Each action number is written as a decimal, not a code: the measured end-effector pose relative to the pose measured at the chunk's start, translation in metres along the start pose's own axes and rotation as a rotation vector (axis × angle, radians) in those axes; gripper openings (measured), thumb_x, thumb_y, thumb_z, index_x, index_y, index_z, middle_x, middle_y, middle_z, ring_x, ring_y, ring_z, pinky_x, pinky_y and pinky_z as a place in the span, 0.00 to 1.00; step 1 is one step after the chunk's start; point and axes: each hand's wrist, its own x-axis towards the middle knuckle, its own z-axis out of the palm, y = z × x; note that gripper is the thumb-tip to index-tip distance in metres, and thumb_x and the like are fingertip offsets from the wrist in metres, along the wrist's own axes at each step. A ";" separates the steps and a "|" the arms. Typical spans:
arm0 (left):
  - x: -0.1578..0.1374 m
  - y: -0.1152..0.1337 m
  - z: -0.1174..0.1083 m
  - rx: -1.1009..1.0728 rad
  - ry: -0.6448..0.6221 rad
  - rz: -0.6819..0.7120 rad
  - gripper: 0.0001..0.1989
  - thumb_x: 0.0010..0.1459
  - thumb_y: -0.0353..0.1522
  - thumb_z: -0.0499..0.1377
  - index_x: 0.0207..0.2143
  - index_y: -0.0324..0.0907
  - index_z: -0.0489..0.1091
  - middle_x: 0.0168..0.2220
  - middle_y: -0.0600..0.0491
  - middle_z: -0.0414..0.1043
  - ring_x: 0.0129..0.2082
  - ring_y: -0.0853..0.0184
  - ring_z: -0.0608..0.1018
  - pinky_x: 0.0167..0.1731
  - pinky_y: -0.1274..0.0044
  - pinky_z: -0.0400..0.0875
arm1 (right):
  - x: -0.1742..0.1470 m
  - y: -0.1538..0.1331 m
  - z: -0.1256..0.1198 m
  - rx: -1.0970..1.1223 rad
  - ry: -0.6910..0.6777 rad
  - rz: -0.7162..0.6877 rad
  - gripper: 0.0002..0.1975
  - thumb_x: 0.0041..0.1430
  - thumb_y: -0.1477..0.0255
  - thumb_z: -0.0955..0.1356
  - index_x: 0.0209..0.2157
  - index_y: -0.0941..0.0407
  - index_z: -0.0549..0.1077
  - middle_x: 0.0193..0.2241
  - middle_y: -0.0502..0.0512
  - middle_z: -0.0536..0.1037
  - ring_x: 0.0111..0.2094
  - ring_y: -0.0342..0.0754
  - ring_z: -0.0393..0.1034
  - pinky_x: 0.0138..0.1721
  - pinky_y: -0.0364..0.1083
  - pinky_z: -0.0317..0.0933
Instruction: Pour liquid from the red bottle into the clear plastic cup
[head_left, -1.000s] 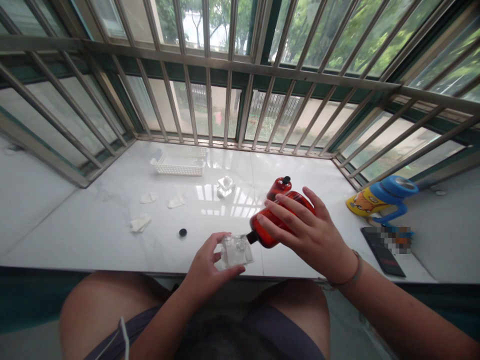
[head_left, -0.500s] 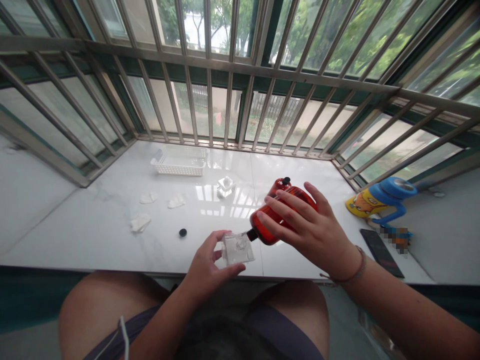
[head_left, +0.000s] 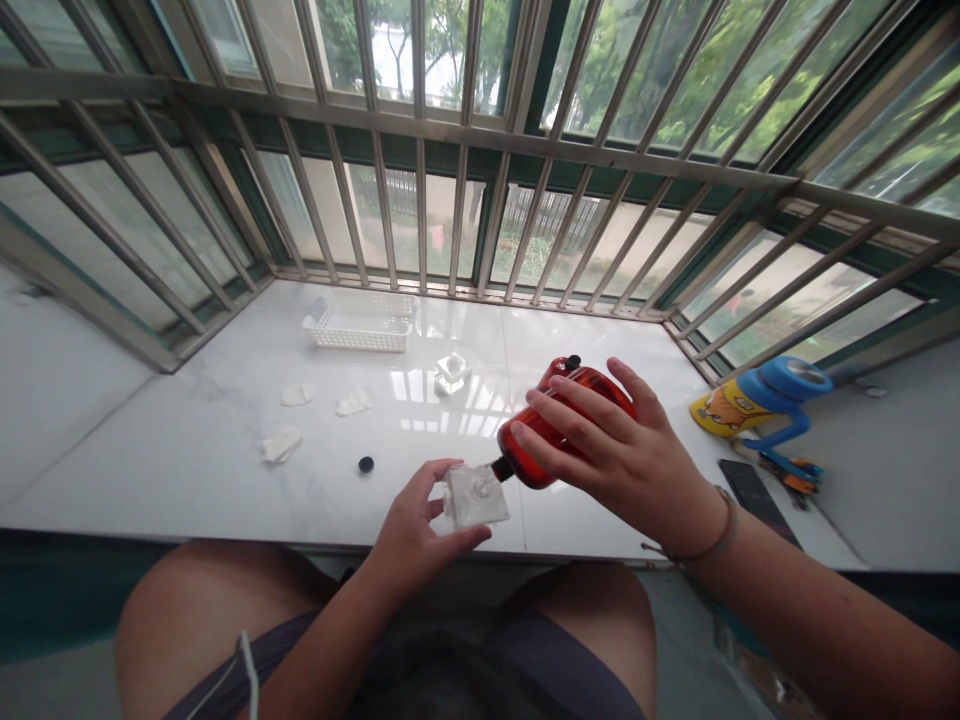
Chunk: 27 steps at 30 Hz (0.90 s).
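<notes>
My left hand (head_left: 424, 525) grips a small square clear container (head_left: 478, 497) by its sides, just above the table's front edge. Over it my right hand (head_left: 600, 430) holds a red bottle (head_left: 534, 455) tilted, its dark neck pointing down-left at the round opening on the container's top. Whether liquid is flowing I cannot tell. Behind the tilted bottle stands a second red bottle (head_left: 559, 370) with a black top, partly hidden. A loose black cap (head_left: 366, 464) lies on the table left of my left hand.
A white perforated basket (head_left: 360, 335) sits near the barred window. In front of it are a clear square glass piece (head_left: 451, 373) and several white crumpled tissues (head_left: 281, 444). At right stand a blue and yellow drinking bottle (head_left: 757, 395) and a dark phone (head_left: 757, 500).
The red bottle's neck has shifted very slightly left over the container. Otherwise both hands hold nearly the same pose.
</notes>
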 end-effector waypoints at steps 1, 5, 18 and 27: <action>0.000 0.000 0.000 -0.002 -0.001 0.001 0.36 0.51 0.39 0.78 0.59 0.47 0.69 0.59 0.45 0.74 0.56 0.51 0.80 0.57 0.60 0.80 | 0.000 0.000 0.000 -0.001 0.000 -0.004 0.25 0.69 0.80 0.72 0.64 0.47 0.72 0.64 0.55 0.77 0.67 0.59 0.69 0.76 0.72 0.46; -0.001 -0.002 0.000 0.010 0.006 0.003 0.36 0.51 0.40 0.78 0.59 0.47 0.69 0.59 0.45 0.75 0.57 0.50 0.80 0.56 0.60 0.80 | 0.001 0.001 0.000 -0.011 0.004 -0.009 0.25 0.69 0.80 0.72 0.63 0.46 0.72 0.64 0.54 0.77 0.67 0.58 0.69 0.76 0.71 0.46; 0.000 -0.002 -0.001 -0.007 -0.002 0.010 0.36 0.51 0.40 0.78 0.59 0.47 0.69 0.59 0.46 0.75 0.56 0.51 0.80 0.57 0.59 0.80 | 0.009 0.005 -0.009 -0.077 0.024 -0.048 0.24 0.71 0.79 0.71 0.63 0.47 0.72 0.62 0.52 0.79 0.65 0.57 0.72 0.76 0.71 0.47; 0.000 -0.002 -0.002 0.014 0.002 0.004 0.36 0.51 0.40 0.78 0.59 0.47 0.69 0.59 0.45 0.74 0.57 0.50 0.80 0.57 0.58 0.79 | 0.011 0.008 -0.010 -0.043 0.014 -0.053 0.24 0.70 0.78 0.71 0.61 0.42 0.74 0.63 0.47 0.77 0.66 0.57 0.69 0.77 0.71 0.45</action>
